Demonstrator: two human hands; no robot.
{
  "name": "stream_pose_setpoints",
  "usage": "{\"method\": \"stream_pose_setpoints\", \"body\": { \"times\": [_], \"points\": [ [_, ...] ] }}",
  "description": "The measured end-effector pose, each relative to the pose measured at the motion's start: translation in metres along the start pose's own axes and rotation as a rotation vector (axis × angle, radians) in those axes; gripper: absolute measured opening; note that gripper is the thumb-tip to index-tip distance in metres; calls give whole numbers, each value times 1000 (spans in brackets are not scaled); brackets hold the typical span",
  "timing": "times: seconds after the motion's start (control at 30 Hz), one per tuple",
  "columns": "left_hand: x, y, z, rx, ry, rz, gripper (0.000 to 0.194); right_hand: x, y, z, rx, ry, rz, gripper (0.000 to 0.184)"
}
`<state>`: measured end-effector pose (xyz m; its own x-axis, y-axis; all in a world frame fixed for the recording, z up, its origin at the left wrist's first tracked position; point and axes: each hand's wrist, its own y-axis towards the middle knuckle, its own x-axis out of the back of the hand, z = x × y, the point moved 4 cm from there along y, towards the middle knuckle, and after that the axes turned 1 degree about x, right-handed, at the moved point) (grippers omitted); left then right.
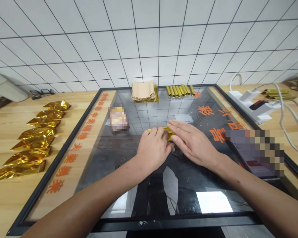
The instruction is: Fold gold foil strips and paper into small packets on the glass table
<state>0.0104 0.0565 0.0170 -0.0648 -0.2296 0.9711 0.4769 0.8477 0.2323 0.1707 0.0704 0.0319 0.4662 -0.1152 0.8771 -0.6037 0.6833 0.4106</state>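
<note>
A strip of gold foil paper (pixel 169 133) lies on the glass top between my hands, mostly covered by them; whether it is rolled or folded cannot be told. My left hand (pixel 152 143) is closed over its left part, fingers curled down and thumb on the near side. From the right, my right hand (pixel 195 140) holds the other end, its fingers stretched together over the far side and its thumb on the near side. Beyond them, several gold paper rolls (pixel 180 90) lie in a row beside a stack of brown paper (pixel 143 91) with gold edges.
Folded gold foil pieces (pixel 34 135) line the wooden table at left, near glasses (pixel 41 93). A blurred stack (pixel 118 119) sits on the black-framed glass (pixel 101 119). At right are a blurred flat object (pixel 255 153), a power strip (pixel 250 105) with cables, and more gold rolls (pixel 275 93).
</note>
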Motion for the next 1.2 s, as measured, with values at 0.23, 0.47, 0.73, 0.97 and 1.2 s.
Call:
{"method": "stream_pose_setpoints", "body": {
  "times": [0.23,0.47,0.73,0.97,1.2],
  "points": [
    [-4,-2,1,-7,-3,11,38,-24,-6,13,-69,-55,169,67],
    [-2,-4,2,-8,48,55,44,-32,-10,10,-123,-100,183,68],
    [0,-7,0,-39,107,82,52,-27,-10,14,-124,-203,182,70],
    [0,-7,-1,-47,105,55,53,-24,-12,12,-139,-254,151,67],
    [-3,-8,-2,-123,98,27,53,-23,-11,12,-129,-265,165,68]
  ]
}}
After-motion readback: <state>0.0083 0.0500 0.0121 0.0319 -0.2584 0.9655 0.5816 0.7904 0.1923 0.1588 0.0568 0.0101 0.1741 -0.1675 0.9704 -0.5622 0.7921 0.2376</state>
